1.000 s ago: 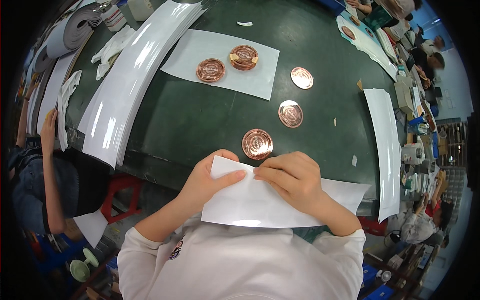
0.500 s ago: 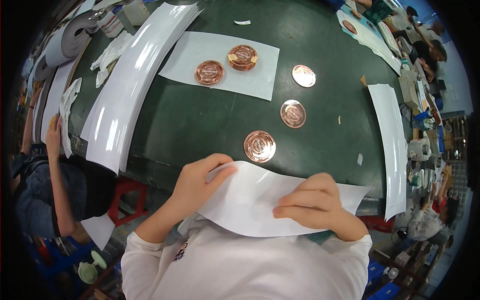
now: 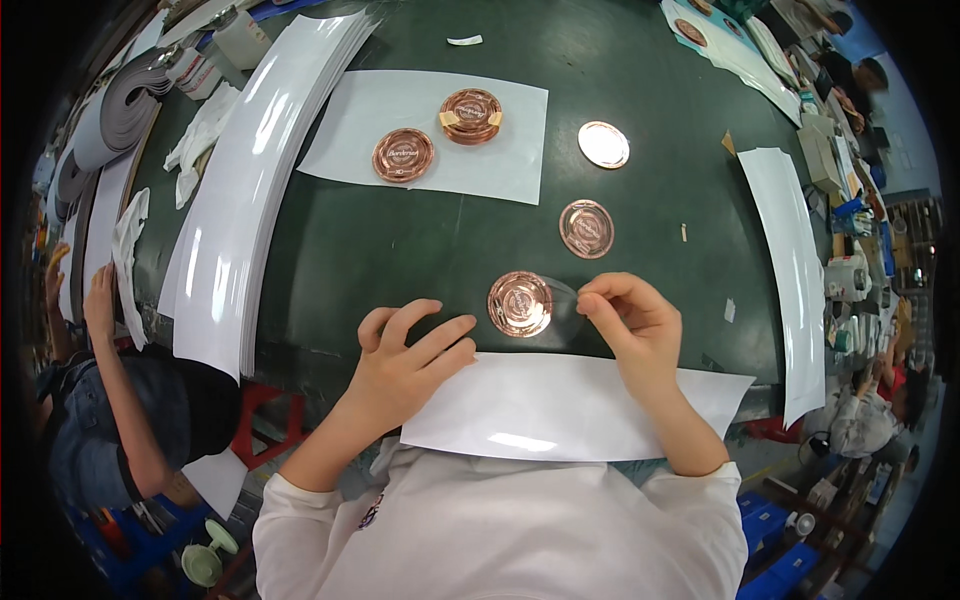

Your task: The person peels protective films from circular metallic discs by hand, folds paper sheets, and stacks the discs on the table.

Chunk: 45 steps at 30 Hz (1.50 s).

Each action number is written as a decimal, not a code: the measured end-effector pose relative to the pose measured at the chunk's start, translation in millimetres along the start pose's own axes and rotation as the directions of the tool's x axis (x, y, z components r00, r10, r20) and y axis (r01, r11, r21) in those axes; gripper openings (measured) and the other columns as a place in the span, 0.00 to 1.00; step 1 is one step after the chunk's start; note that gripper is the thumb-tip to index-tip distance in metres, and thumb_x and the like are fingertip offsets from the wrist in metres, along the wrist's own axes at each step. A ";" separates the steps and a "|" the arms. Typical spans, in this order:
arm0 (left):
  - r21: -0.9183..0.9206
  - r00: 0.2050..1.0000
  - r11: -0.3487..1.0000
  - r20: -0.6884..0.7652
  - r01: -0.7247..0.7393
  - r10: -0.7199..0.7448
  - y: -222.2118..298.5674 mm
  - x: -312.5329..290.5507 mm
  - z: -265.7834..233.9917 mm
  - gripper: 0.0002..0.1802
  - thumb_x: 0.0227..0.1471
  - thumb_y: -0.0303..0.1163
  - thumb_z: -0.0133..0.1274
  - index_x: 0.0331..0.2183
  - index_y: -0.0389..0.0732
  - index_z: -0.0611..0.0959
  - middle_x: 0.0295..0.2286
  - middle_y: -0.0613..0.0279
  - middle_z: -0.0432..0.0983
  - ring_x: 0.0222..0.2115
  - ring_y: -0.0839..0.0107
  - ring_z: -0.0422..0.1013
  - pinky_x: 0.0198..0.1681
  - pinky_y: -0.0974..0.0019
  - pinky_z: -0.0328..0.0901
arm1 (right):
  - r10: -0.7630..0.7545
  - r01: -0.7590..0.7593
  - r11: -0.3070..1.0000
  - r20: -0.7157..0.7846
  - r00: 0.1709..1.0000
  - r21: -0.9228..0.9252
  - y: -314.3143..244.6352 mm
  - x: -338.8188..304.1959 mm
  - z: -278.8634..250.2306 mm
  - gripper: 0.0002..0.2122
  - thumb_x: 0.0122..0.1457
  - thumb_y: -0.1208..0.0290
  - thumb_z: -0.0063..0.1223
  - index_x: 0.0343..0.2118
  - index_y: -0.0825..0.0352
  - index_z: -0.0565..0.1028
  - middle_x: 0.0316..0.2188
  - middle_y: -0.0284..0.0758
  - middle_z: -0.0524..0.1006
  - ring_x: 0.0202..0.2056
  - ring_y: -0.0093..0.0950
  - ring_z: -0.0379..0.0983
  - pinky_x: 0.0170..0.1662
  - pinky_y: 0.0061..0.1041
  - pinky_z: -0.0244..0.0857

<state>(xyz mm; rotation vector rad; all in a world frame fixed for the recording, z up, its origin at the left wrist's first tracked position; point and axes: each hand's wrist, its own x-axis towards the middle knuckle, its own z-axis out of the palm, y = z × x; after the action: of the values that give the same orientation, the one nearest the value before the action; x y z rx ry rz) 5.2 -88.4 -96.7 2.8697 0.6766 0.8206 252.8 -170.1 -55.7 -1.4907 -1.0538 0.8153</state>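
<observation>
The right hand (image 3: 640, 328) is pinching a thin clear film (image 3: 564, 291) between thumb and forefinger, while the left hand (image 3: 402, 362) is holding nothing, its fingers spreading loosely by a corner of the glossy white sheet (image 3: 530, 412). The film is reaching to the right rim of the nearest copper-coloured disc (image 3: 519, 303) (whether it is sticking there, I cannot tell), and that disc is lying flat near the near edge of the green table (image 3: 660, 270), where the glossy sheet is overhanging. The step in hand seems to be handling the film at that disc; the next move is probably calling for a light pinch and a steadying left hand. Farther out, two loose discs (image 3: 586, 229) are lying towards the far edge, a pale backing sheet (image 3: 345, 130) is bearing a banded stack (image 3: 471, 117), and white sheets (image 3: 235, 215) are lining the left edge.
</observation>
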 end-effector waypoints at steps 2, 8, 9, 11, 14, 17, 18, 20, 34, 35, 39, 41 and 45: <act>0.002 1.000 1.000 0.005 -0.009 0.009 -2.3 1.3 0.6 0.10 0.44 0.38 0.64 0.30 0.52 0.80 0.45 0.78 0.77 0.49 0.67 0.65 0.51 0.60 0.52 | 0.109 -0.110 0.988 0.014 0.994 0.109 9.0 0.6 4.4 0.04 0.59 0.76 0.60 0.35 0.69 0.80 0.34 0.27 0.79 0.30 0.14 0.70 0.35 0.15 0.65; -0.018 0.998 0.999 0.046 -0.043 0.044 -6.3 6.0 -1.3 0.07 0.46 0.36 0.62 0.30 0.53 0.80 0.46 0.80 0.76 0.50 0.68 0.64 0.52 0.61 0.54 | 0.118 -0.119 0.990 0.020 0.993 0.079 23.6 4.5 10.8 0.04 0.59 0.76 0.61 0.35 0.69 0.79 0.32 0.27 0.79 0.29 0.14 0.69 0.33 0.14 0.64; -0.022 0.997 0.998 0.061 -0.052 0.053 -6.9 6.9 -1.5 0.07 0.46 0.36 0.62 0.30 0.53 0.80 0.47 0.80 0.76 0.51 0.68 0.64 0.52 0.61 0.54 | 0.123 -0.124 0.989 0.019 0.992 0.078 24.5 4.8 11.2 0.04 0.59 0.76 0.61 0.35 0.69 0.79 0.32 0.27 0.79 0.29 0.14 0.69 0.33 0.14 0.64; -0.023 0.995 0.998 0.072 -0.065 0.067 -8.3 7.6 -1.9 0.06 0.46 0.36 0.61 0.29 0.54 0.80 0.47 0.81 0.76 0.51 0.68 0.63 0.53 0.61 0.54 | 0.042 -0.040 0.999 0.044 0.998 -0.028 26.1 5.2 12.4 0.04 0.58 0.76 0.61 0.35 0.68 0.79 0.31 0.27 0.79 0.27 0.14 0.68 0.31 0.15 0.63; -0.018 0.992 0.996 0.092 -0.084 0.085 -9.5 8.6 -3.6 0.06 0.46 0.35 0.60 0.29 0.54 0.80 0.48 0.81 0.76 0.51 0.69 0.62 0.53 0.62 0.54 | 0.021 -0.018 0.999 0.057 0.998 -0.049 25.1 5.4 15.2 0.04 0.57 0.76 0.62 0.34 0.67 0.79 0.30 0.28 0.79 0.26 0.16 0.66 0.29 0.16 0.61; -0.019 0.990 0.996 0.107 -0.090 0.092 -10.0 9.8 -4.6 0.05 0.46 0.35 0.60 0.29 0.54 0.80 0.49 0.81 0.75 0.52 0.69 0.62 0.54 0.62 0.53 | -0.011 0.018 0.993 0.066 0.998 -0.113 20.8 6.2 15.5 0.03 0.57 0.75 0.62 0.33 0.67 0.79 0.29 0.28 0.79 0.25 0.16 0.66 0.29 0.17 0.61; -0.021 0.990 0.996 0.109 -0.092 0.094 -10.0 10.1 -4.9 0.05 0.46 0.36 0.60 0.29 0.54 0.80 0.49 0.81 0.75 0.52 0.69 0.62 0.54 0.62 0.53 | -0.009 0.016 0.993 0.065 0.998 -0.113 21.0 6.2 15.4 0.03 0.57 0.75 0.62 0.33 0.67 0.79 0.29 0.28 0.79 0.25 0.16 0.66 0.29 0.17 0.61; -0.021 0.990 0.995 0.109 -0.093 0.095 -10.1 10.2 -5.1 0.05 0.46 0.35 0.60 0.29 0.54 0.80 0.49 0.81 0.75 0.52 0.69 0.62 0.54 0.62 0.53 | -0.028 0.036 0.993 0.066 0.997 -0.110 21.7 6.4 15.0 0.04 0.57 0.75 0.63 0.32 0.67 0.79 0.29 0.28 0.79 0.25 0.17 0.66 0.29 0.17 0.61; -0.003 0.988 0.994 0.111 -0.105 0.104 -10.3 11.2 -5.7 0.05 0.46 0.36 0.60 0.29 0.55 0.79 0.49 0.82 0.75 0.52 0.69 0.61 0.53 0.62 0.53 | -0.047 0.058 0.987 0.075 0.996 -0.151 20.0 6.5 14.7 0.04 0.57 0.75 0.63 0.33 0.66 0.80 0.29 0.28 0.78 0.26 0.18 0.67 0.29 0.18 0.62; -0.001 0.988 0.995 0.110 -0.105 0.104 -10.3 11.1 -5.4 0.05 0.47 0.36 0.60 0.29 0.55 0.79 0.49 0.82 0.75 0.53 0.69 0.61 0.53 0.62 0.53 | -0.046 0.057 0.986 0.075 0.996 -0.155 19.8 6.6 14.8 0.04 0.56 0.75 0.63 0.33 0.66 0.80 0.29 0.28 0.78 0.26 0.18 0.67 0.29 0.18 0.62; 0.002 0.989 0.994 0.108 -0.107 0.106 -10.5 10.6 -4.7 0.06 0.47 0.36 0.60 0.29 0.56 0.79 0.49 0.82 0.75 0.53 0.69 0.60 0.53 0.62 0.53 | -0.058 0.070 0.984 0.074 0.996 -0.163 20.1 6.9 15.6 0.03 0.56 0.76 0.62 0.33 0.66 0.79 0.29 0.28 0.78 0.26 0.18 0.67 0.29 0.18 0.62; 0.005 0.988 0.994 0.110 -0.107 0.106 -10.5 10.4 -4.9 0.06 0.47 0.36 0.60 0.29 0.56 0.79 0.50 0.82 0.75 0.53 0.69 0.60 0.53 0.62 0.53 | -0.063 0.074 0.982 0.071 0.995 -0.173 19.9 7.0 15.8 0.03 0.56 0.76 0.62 0.33 0.66 0.79 0.29 0.28 0.78 0.26 0.18 0.67 0.29 0.18 0.62; 0.018 0.988 0.994 0.112 -0.109 0.107 -10.4 9.7 -4.9 0.06 0.47 0.36 0.60 0.29 0.56 0.78 0.50 0.82 0.74 0.53 0.69 0.60 0.53 0.62 0.53 | -0.058 0.068 0.983 0.061 0.996 -0.173 18.3 6.8 16.4 0.03 0.56 0.77 0.62 0.32 0.67 0.79 0.28 0.28 0.78 0.26 0.18 0.67 0.29 0.19 0.62</act>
<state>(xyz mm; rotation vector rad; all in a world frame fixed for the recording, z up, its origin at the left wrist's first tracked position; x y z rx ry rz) 6.0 -75.0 -89.9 2.9689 0.5265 0.6636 243.8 -158.1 -76.3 -1.5805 -1.2344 0.7385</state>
